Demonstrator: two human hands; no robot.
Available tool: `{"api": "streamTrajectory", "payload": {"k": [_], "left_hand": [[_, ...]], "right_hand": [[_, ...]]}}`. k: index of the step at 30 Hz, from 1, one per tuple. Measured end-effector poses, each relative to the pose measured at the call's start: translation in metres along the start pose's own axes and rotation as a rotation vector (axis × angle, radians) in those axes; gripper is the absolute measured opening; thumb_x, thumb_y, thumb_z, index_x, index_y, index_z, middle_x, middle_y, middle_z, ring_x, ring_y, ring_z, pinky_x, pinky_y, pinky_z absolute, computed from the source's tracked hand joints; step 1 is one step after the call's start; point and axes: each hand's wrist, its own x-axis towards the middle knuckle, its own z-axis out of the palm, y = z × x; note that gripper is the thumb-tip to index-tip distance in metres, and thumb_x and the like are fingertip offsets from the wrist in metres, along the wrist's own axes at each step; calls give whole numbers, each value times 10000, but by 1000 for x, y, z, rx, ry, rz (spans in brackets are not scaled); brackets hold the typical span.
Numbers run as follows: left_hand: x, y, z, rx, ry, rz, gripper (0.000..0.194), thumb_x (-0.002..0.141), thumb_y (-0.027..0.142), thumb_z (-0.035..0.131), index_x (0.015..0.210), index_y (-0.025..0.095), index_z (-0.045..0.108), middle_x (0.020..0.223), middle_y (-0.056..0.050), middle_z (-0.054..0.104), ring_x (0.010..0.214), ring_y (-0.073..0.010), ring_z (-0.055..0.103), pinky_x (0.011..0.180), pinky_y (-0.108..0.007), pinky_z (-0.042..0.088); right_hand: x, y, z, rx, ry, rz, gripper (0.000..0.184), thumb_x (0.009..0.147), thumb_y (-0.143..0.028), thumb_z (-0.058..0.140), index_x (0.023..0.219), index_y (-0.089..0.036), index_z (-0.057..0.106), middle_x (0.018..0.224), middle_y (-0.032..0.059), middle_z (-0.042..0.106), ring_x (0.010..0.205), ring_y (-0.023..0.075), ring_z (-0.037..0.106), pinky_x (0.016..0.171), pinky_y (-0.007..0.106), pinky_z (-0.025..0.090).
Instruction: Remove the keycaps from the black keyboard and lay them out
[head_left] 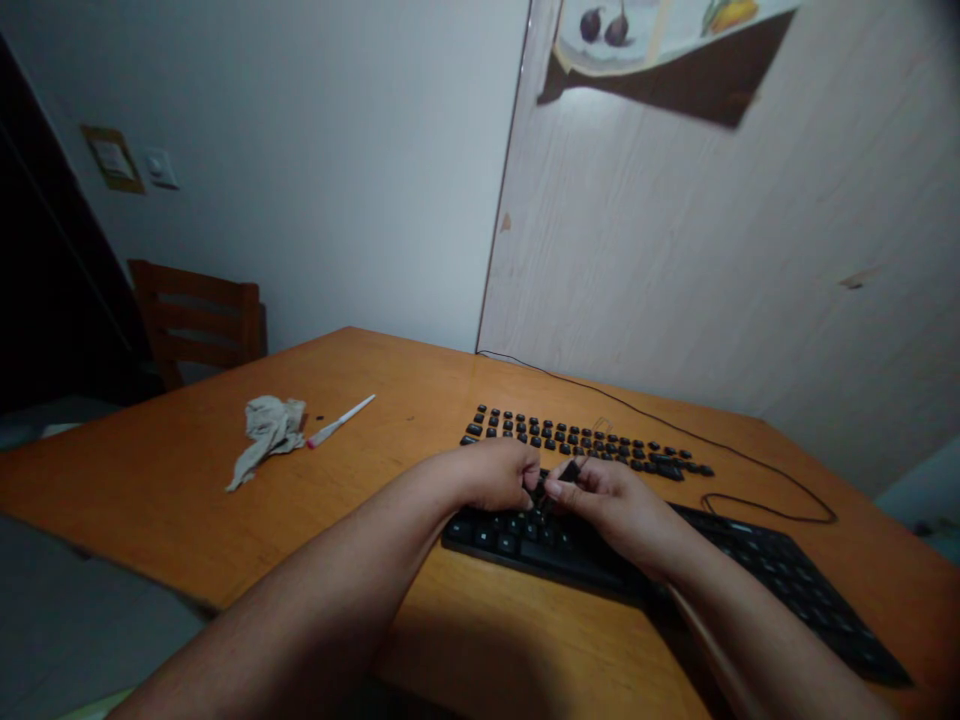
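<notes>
A black keyboard lies near the front of the table, some keys still in place at its left end and more at its right. Over its left part, my left hand is closed with fingers curled down; what they grip is hidden. Beside it, my right hand pinches a small black piece, possibly a keycap, between thumb and fingers. The fingertips of both hands nearly meet. Behind the hands, loose black keycaps are laid out in rows on the table.
On the wooden table, a crumpled grey cloth and a white brush-like stick lie to the left. A black cable runs along the back and loops at right. A wooden chair stands beyond the left edge.
</notes>
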Motion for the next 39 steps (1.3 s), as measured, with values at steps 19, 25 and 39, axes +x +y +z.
{"api": "streamTrajectory", "payload": {"k": [19,25,39], "left_hand": [[-1,2,0,-6,-7,-8,150,692,232,621,831,217,567,769,27,612,704,-138,538,553,-221,326],[0,-1,0,-16,-9,-4,187,683,234,621,860,227,559,757,35,598,686,-137,532,530,-223,314],[11,1,0,-588,200,-55,138,741,177,504,861,167,571,774,-7,632,674,-114,579,580,-203,434]], "right_hand": [[-2,-5,2,-150,3,-118,264,864,-440,595,863,-181,644,798,28,675,753,180,597,693,296,464],[-3,-9,-13,47,147,-27,352,831,-512,641,817,-161,651,737,31,675,709,164,606,703,289,456],[7,-1,-15,-16,369,-201,329,852,-493,620,924,-172,633,887,64,682,872,215,640,845,352,482]]}}
